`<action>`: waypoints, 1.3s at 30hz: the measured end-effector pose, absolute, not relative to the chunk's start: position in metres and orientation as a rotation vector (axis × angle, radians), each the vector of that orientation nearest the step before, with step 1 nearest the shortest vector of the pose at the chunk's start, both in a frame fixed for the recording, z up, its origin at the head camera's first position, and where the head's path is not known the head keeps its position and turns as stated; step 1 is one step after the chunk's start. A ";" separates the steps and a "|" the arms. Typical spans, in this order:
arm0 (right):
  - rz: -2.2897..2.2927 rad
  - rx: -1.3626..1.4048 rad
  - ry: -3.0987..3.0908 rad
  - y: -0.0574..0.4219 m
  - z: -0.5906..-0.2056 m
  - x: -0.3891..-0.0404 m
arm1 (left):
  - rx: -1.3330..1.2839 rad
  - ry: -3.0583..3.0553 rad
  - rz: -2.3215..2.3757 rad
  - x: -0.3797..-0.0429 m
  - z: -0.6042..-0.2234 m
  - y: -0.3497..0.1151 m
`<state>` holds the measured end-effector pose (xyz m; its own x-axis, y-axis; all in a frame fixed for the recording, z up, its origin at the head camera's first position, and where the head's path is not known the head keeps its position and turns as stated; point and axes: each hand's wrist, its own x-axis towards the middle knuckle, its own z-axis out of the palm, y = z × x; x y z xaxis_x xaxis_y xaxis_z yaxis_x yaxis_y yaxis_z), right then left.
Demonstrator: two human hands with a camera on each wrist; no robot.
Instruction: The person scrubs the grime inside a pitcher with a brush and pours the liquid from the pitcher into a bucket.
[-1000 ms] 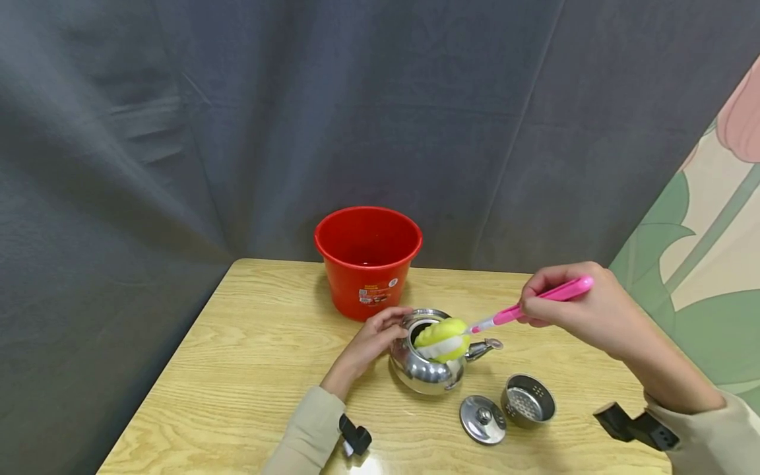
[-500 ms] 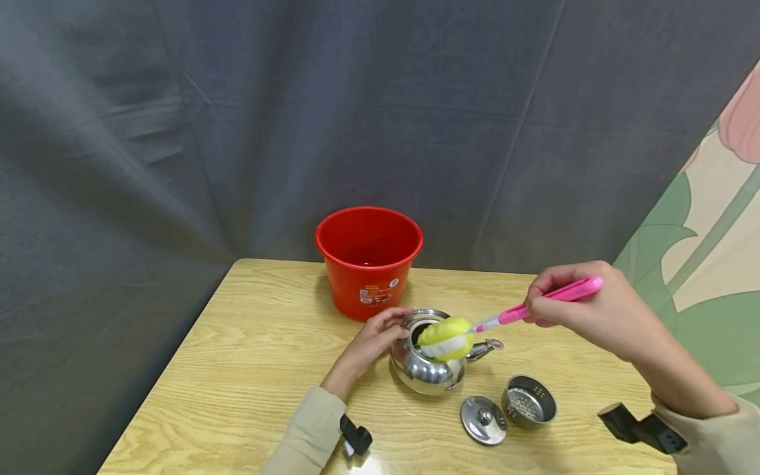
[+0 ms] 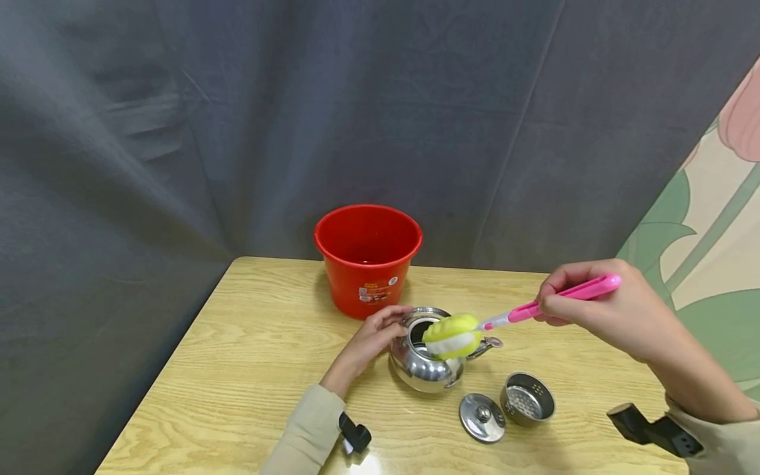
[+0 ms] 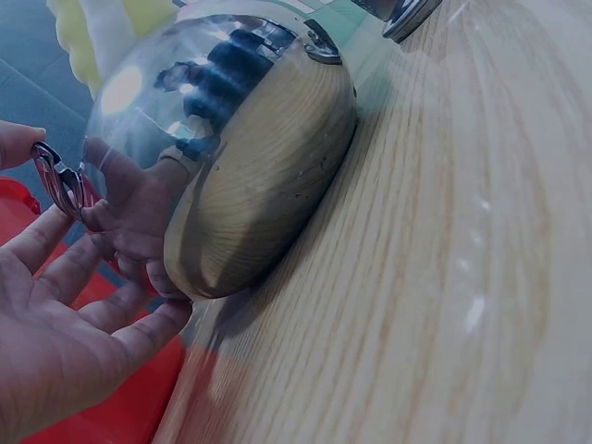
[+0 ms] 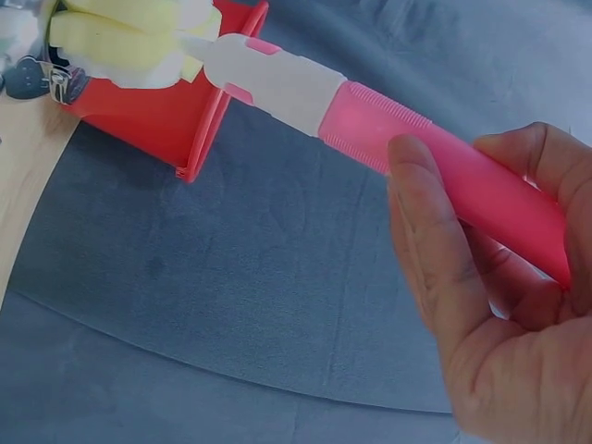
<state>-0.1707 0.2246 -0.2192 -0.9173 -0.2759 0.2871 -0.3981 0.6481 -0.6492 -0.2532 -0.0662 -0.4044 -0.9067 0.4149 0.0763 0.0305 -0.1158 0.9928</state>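
Teapot (image 3: 423, 371) held by left hand (image 3: 375, 335), pink brush (image 3: 525, 311) gripped by right hand (image 3: 605, 310), yellow sponge (image 3: 454, 335) at teapot's mouth

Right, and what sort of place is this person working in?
Probably an indoor staged workspace or recording booth, though I can't be certain: a wood-grain table stands in front of plain grey-blue cloth, with a large flower-patterned panel or wall at the right.

Sponge (image 3: 456, 335) hides pt. of kettle (image 3: 424, 375) mouth (bucket (image 3: 344, 282) label (image 3: 378, 291) illeg.).
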 end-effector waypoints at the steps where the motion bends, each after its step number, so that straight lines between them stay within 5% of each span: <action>1: 1.118 0.558 -2.703 0.225 -0.219 -0.170 | 0.494 1.889 2.111 -0.253 -0.404 -0.066; 30: 1.253 0.477 -2.573 0.240 -0.222 -0.156 | 0.507 1.886 2.116 -0.252 -0.405 -0.065; 39: 1.803 0.514 -2.208 0.255 -0.244 -0.143 | 0.509 1.874 2.142 -0.269 -0.431 -0.060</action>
